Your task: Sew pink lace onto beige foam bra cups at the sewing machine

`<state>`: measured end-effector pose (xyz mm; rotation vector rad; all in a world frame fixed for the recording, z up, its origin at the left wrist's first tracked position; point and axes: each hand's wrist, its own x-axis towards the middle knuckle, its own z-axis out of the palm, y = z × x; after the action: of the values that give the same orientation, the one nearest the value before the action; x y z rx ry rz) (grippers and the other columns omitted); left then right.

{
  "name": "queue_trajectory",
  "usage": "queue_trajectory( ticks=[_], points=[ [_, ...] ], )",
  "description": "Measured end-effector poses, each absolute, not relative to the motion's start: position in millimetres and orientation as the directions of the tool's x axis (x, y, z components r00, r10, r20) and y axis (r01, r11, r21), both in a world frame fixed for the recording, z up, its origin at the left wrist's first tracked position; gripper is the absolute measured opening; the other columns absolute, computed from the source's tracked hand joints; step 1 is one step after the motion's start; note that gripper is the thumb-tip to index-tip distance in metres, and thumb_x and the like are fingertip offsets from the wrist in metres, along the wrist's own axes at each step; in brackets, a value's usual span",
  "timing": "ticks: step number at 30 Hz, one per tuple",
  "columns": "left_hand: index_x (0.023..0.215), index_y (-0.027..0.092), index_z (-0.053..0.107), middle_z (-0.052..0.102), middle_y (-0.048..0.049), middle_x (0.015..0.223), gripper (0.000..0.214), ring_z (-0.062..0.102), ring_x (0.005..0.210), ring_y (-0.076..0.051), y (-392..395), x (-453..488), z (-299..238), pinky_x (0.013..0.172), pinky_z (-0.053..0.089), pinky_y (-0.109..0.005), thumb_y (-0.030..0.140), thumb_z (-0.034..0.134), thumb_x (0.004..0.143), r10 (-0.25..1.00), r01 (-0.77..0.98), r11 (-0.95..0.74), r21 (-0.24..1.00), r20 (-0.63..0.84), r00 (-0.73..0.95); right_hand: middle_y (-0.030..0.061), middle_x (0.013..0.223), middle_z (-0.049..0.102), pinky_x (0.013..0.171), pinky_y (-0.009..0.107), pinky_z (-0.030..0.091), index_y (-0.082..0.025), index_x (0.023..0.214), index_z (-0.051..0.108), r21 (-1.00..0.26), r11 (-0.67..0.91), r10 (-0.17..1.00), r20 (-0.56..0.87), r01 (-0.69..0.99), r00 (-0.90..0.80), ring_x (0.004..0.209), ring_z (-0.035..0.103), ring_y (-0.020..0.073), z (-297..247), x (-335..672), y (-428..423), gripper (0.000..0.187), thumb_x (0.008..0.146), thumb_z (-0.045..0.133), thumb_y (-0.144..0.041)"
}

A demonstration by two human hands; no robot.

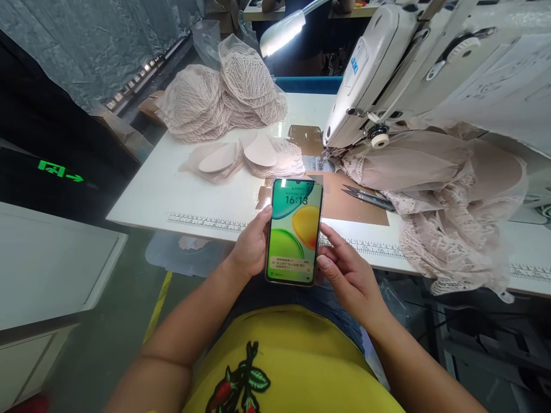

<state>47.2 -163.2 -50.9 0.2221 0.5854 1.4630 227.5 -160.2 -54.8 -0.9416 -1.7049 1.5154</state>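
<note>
A smartphone (293, 232) is held upright in front of my body, its lit lock screen reading 16:13 over a colourful background. My left hand (253, 244) grips its left side, thumb along the edge and the other fingers hidden behind. At the lower right edge, my right hand (348, 269) has its fingers curled around and behind the phone, with the thumb near the screen. Just beyond the phone lie small beige bra cups (260, 152) and lace pieces (286, 155). A pair of thread snips (368, 197) rests on a brown board (344, 206) to the right.
A white sewing machine (365, 74) stands at the right, with beige lace fabric (456, 201) bunched beside it and over the table edge. Stacked lace cups (198, 100) sit at the back left. A lit lamp (283, 34) hangs above. A printed ruler (206, 222) runs along the front edge.
</note>
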Motion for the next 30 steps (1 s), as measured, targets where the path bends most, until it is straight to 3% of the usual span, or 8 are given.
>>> queue_trajectory(
  ticks=[6,18,30],
  points=[
    [0.115,0.018,0.064,0.072,-0.0031,0.107,0.031,0.063,0.108,-0.024,-164,48,-49,0.098,0.047,-0.035,0.033,0.050,0.091,0.965,-0.868,0.146,0.474,-0.260,0.020,-0.0006,0.079,0.057,0.055,0.027,0.050,-0.024,0.143,0.032,-0.998,0.036,0.855,0.001,0.058,-0.519,0.058,0.055,0.0115,-59,229,-160,0.056,0.092,0.050,-0.036],
    [0.109,0.014,0.066,0.072,-0.0029,0.102,0.028,0.065,0.102,-0.019,-163,48,-49,0.098,0.046,-0.029,0.030,0.049,0.092,0.978,-0.855,0.084,0.512,-0.206,-0.027,0.0004,0.084,0.061,0.055,0.027,0.050,-0.025,0.140,0.038,-0.999,0.027,0.862,0.011,0.024,-0.506,0.056,0.056,0.0102,-59,229,-160,0.051,0.091,0.051,-0.035],
    [0.118,0.014,0.062,0.071,-0.0058,0.109,0.035,0.064,0.107,-0.024,-164,53,-43,0.102,0.044,-0.037,0.033,0.052,0.091,0.965,-0.817,0.163,0.553,-0.261,0.016,-0.0024,0.078,0.056,0.052,0.024,0.047,-0.023,0.139,0.037,-1.000,0.002,0.859,0.017,-0.029,-0.511,0.054,0.053,0.0090,-66,230,-161,0.051,0.091,0.050,-0.036]
  ],
)
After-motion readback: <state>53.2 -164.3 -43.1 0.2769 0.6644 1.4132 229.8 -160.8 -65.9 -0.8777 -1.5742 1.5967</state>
